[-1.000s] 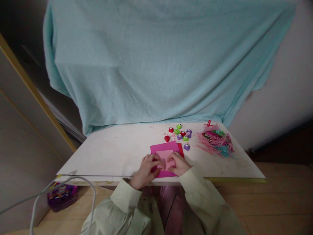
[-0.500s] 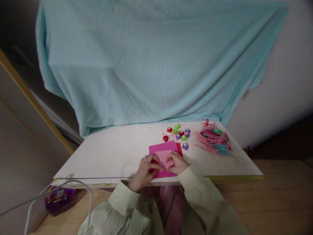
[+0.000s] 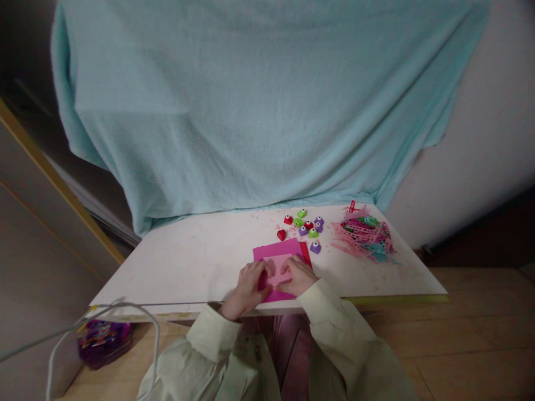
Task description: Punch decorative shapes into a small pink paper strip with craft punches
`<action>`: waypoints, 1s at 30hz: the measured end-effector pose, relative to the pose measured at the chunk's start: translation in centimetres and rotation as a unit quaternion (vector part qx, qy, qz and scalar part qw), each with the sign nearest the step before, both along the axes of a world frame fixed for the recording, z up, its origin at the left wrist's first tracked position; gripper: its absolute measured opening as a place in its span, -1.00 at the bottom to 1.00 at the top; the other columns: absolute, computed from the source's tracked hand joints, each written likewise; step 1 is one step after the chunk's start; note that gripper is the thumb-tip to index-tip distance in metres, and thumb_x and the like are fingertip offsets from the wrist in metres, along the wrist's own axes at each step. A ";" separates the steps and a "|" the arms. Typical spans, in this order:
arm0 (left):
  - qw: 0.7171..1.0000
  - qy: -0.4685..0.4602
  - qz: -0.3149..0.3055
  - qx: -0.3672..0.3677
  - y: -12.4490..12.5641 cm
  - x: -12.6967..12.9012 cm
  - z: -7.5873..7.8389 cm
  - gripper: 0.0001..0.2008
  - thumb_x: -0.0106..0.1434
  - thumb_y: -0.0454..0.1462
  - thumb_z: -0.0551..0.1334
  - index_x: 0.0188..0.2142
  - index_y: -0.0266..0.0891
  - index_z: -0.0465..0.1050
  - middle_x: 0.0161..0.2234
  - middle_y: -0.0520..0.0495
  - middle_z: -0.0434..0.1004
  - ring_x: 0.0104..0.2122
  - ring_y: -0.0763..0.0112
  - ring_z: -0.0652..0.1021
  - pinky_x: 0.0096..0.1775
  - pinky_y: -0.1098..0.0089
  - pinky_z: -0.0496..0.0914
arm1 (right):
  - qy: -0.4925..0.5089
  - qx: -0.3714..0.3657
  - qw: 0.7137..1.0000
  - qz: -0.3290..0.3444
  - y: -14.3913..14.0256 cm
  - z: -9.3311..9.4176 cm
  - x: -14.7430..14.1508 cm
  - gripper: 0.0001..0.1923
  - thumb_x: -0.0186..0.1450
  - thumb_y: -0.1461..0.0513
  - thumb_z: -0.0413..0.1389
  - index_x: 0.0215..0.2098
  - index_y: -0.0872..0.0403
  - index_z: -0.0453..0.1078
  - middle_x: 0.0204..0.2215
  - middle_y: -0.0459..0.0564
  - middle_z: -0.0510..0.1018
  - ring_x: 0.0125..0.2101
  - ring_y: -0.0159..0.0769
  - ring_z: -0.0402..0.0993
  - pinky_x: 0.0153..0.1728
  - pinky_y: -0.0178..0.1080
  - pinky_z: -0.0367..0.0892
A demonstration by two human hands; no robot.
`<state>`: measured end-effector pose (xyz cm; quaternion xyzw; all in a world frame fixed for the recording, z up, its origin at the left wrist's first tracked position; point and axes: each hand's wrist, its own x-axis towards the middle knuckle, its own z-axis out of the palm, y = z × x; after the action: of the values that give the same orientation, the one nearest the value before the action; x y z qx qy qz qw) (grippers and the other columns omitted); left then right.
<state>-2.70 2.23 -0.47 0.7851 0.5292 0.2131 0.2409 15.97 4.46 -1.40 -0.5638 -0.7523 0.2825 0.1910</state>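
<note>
A light pink sheet of paper (image 3: 279, 265) lies on top of a magenta sheet (image 3: 277, 248) near the front edge of the table. From the left, my left hand (image 3: 249, 284) is at the light pink paper, its fingers curled and its thumb along the near edge. My right hand (image 3: 297, 275) holds the opposite side with bent fingers, the thumb pointing towards the left one. Both thumbs nearly meet at the lower edge. Part of the paper's near side is hidden under the hands. A red sheet (image 3: 306, 254) peeks out at the right of the magenta one.
Several small red, green and purple pieces with eye-like spots (image 3: 308, 225) lie behind the sheets. A tangled heap of punched paper strips (image 3: 368, 234) is on the right of the white table (image 3: 179, 262). A light blue cloth (image 3: 267, 111) hangs behind; a cable (image 3: 154, 334) loops at front left.
My thumbs have shifted slightly along the near edge of the light pink paper, and the fingers have flattened a little. The whole view has moved slightly.
</note>
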 end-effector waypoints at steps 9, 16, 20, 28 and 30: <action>0.999 0.027 0.004 -0.024 0.0 0.3 0.5 -0.82 0.06 -0.31 0.19 -0.29 -0.15 0.31 -0.20 0.01 0.38 -0.19 0.27 0.34 -0.15 0.32 0.17 | -0.006 -0.016 1.000 0.019 0.4 -0.1 0.1 -0.65 -0.14 0.29 0.30 -0.40 0.05 0.31 -0.37 -0.13 0.25 -0.36 -0.37 0.25 -0.38 -0.34 0.11; 0.999 0.028 0.010 -0.032 0.3 0.3 0.6 -0.80 0.03 -0.32 0.21 -0.30 -0.15 0.32 -0.19 0.01 0.38 -0.19 0.27 0.35 -0.16 0.33 0.18 | 0.033 -0.036 0.998 0.033 0.8 -0.4 0.8 -0.66 -0.15 0.40 0.24 -0.40 0.05 0.33 -0.35 -0.14 0.27 -0.35 -0.37 0.25 -0.37 -0.35 0.13; 0.999 0.025 0.015 -0.037 0.2 0.4 0.4 -0.81 0.04 -0.28 0.23 -0.30 -0.14 0.32 -0.19 0.02 0.37 -0.19 0.27 0.35 -0.15 0.31 0.18 | 0.039 -0.052 0.997 0.038 0.9 -0.2 1.0 -0.66 -0.16 0.41 0.23 -0.40 0.06 0.34 -0.36 -0.14 0.27 -0.34 -0.36 0.25 -0.36 -0.35 0.14; 0.997 0.028 0.070 -0.027 -0.1 1.9 -0.3 -0.76 -0.01 -0.19 0.29 -0.33 -0.15 0.32 -0.19 -0.01 0.33 -0.19 0.25 0.34 -0.13 0.25 0.18 | 0.052 -0.047 0.997 0.037 0.8 -0.4 1.1 -0.66 -0.13 0.39 0.24 -0.38 0.05 0.35 -0.34 -0.13 0.27 -0.35 -0.36 0.25 -0.37 -0.35 0.14; 0.997 0.023 0.060 -0.044 0.0 1.7 -0.1 -0.78 -0.01 -0.24 0.28 -0.33 -0.15 0.33 -0.20 -0.01 0.33 -0.20 0.26 0.34 -0.14 0.26 0.19 | 0.052 -0.045 0.997 0.035 0.7 -0.6 1.1 -0.67 -0.14 0.41 0.23 -0.39 0.05 0.35 -0.35 -0.13 0.27 -0.35 -0.36 0.26 -0.38 -0.35 0.13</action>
<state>-1.00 2.27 -0.54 0.7451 0.5900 0.1852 0.2498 17.11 5.20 -1.98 -0.5297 -0.7470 0.3513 0.1949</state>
